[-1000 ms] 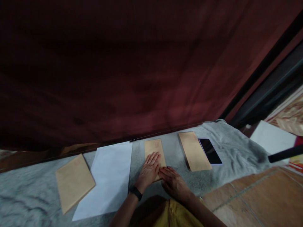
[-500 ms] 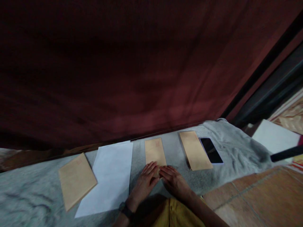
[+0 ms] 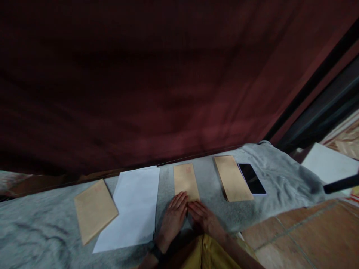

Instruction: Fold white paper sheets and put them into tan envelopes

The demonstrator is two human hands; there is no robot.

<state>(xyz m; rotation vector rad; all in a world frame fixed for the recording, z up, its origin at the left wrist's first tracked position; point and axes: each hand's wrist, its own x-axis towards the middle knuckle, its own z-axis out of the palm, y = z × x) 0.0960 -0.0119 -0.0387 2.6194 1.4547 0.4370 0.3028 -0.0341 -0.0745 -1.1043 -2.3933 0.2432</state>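
Note:
A brown envelope [image 3: 185, 179] with a small reddish print near its far end lies flat in front of me. My left hand [image 3: 175, 211] rests on its near left part, fingers stretched out and close together. Along the near edge lie the fingers of my right hand [image 3: 202, 216], also extended, their tips almost meeting the left hand. Both hands cover the envelope's near end, so that part is hidden. To the left are white paper sheets [image 3: 134, 209], with another brown envelope [image 3: 95, 209] overlapping their left edge. A stack of brown envelopes [image 3: 233, 179] sits to the right.
A smartphone [image 3: 251, 179] with a pale purple edge lies beside the right stack. Grey cloth [image 3: 277, 183] covers the narrow surface. A dark red curtain [image 3: 179, 93] hangs behind it. At right are a white board-like object [image 3: 328, 164], a dark bar [image 3: 340, 184] and floor tiles [image 3: 303, 228].
Both hands have slid slightly toward me along the envelope, uncovering more of it. The whole view has shifted a little; the other items lie as before.

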